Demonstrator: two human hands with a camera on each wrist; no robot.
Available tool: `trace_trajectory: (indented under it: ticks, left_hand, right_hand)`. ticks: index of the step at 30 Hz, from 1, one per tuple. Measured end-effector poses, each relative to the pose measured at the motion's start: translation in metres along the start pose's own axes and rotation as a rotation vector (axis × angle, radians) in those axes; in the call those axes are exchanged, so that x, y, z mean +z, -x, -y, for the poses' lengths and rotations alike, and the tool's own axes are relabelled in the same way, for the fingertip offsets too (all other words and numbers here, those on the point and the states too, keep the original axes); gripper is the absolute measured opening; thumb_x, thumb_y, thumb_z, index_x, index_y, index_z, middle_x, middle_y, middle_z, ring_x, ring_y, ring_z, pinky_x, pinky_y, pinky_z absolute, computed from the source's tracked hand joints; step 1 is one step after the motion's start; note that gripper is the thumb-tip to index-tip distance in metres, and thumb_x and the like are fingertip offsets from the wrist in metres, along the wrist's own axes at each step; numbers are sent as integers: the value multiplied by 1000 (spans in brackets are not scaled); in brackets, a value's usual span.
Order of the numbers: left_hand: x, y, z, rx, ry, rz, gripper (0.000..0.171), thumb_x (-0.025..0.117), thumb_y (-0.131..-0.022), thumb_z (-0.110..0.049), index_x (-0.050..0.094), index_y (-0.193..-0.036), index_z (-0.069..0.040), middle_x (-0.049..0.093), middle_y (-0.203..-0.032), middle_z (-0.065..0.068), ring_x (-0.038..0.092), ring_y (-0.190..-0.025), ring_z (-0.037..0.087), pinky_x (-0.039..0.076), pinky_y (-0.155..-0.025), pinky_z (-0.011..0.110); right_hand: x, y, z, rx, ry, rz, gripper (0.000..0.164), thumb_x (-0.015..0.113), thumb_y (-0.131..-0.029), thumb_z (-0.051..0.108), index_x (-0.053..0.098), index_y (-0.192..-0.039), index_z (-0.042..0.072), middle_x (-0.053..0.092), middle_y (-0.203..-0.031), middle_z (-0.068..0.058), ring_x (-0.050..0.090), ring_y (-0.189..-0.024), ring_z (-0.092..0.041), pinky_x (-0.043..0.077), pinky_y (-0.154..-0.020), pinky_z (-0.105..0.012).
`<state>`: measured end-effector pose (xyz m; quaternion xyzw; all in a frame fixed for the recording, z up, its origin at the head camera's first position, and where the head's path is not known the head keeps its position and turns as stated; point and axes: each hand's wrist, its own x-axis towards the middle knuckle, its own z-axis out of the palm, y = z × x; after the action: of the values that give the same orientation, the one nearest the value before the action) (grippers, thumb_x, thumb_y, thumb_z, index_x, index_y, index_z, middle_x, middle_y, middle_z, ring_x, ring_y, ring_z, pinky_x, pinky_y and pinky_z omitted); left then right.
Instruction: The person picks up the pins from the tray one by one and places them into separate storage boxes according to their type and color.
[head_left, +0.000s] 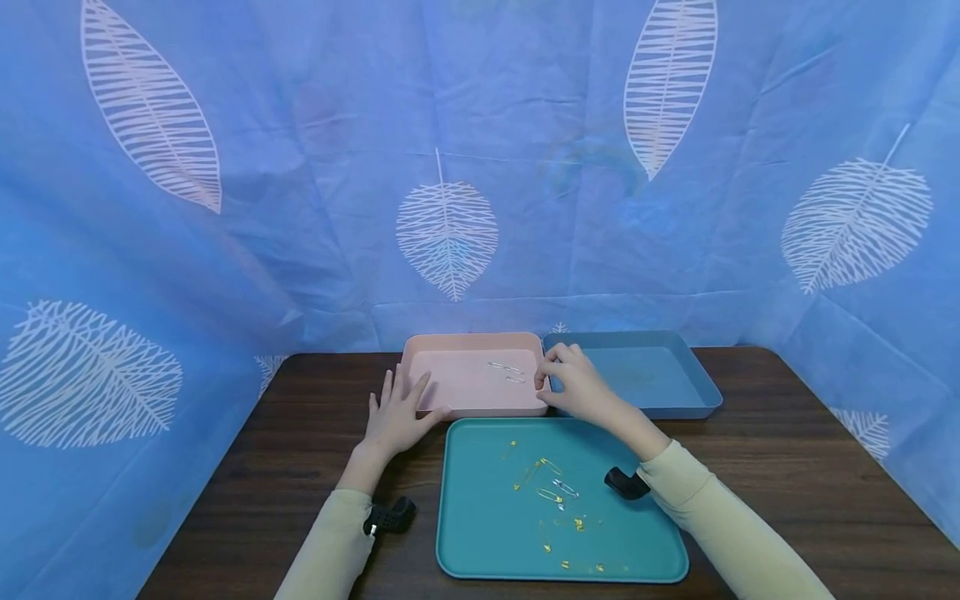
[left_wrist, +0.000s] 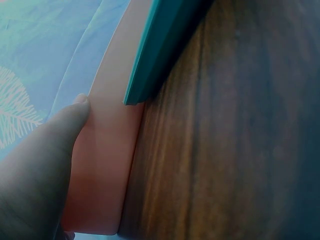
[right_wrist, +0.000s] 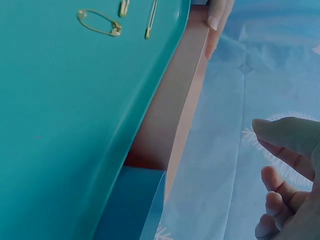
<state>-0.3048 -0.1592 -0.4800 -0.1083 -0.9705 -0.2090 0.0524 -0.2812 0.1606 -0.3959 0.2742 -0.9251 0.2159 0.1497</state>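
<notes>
On the counter (head_left: pixel 795 433) before you, the front tray (head_left: pixel 480 533) holds scattered safety pins (head_left: pixel 566 489). Behind it, side by side, stand the left rear tray (head_left: pixel 450 379) and the right rear tray (head_left: pixel 645 379). More pins (head_left: pixel 516 380) lie toward the former's right end. Your left hand (head_left: pixel 393 425) is at its left front corner, your right hand (head_left: pixel 577 385) over the rear trays' junction. Cloth (head_left: pixel 525 250) hangs behind.

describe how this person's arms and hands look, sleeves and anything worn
Both arms wear long, plain sleeves in a pale yellow-green, the left sleeve and right sleeve alike. The left hand and right hand are ungloved. A black band with a bulky black piece sits at the left wrist; a rounded black piece shows at the right cuff.
</notes>
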Motion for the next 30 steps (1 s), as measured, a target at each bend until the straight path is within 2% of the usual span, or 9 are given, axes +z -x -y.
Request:
trace_trajectory:
  ticks: [8, 15, 19, 23, 30]
  left_hand:
    - [0, 0, 0, 1, 4, 0, 84, 50, -86, -72, 27, -155, -31, 2, -165, 16, 3, -151, 42, 9, -110, 75]
    - [-1, 1, -1, 0, 15, 0, 84, 51, -86, -71, 27, -155, -30, 1, -165, 16, 2, -151, 42, 9, -110, 75]
    - [-2, 1, -2, 4, 13, 5, 84, 51, -87, -71, 27, -155, -29, 1, -165, 17, 2, -151, 43, 9, -109, 76]
    - [-3, 1, -1, 2, 3, 1, 84, 50, -87, -72, 26, -155, -29, 1, -165, 17, 2, -151, 43, 9, -110, 75]
    - [-1, 1, -1, 5, 13, 8, 84, 49, -87, -72, 26, -155, -30, -1, -165, 16, 0, -151, 42, 8, -111, 75]
  right_hand:
    - [-4, 25, -2, 30, 7, 9, 14, 80, -79, 11, 68, -79, 18, 52, -97, -3, 37, -88, -21, 31, -75, -37]
    - [-5, 46, 1, 45, 13, 10, 17, 82, -76, 11, 68, -80, 21, 53, -97, 0, 39, -88, -19, 34, -75, -35]
    - [-5, 58, 3, 44, -7, 23, 16, 82, -75, 10, 69, -81, 19, 53, -96, 1, 38, -87, -17, 34, -74, -33]
    - [-8, 65, 5, 59, -59, 55, 15, 81, -77, 11, 70, -82, 18, 52, -97, 1, 38, -89, -17, 35, -73, -32]
    - [-12, 76, 0, 117, -246, 186, 9, 77, -82, 15, 70, -86, 19, 54, -101, 2, 44, -97, -24, 38, -80, -38]
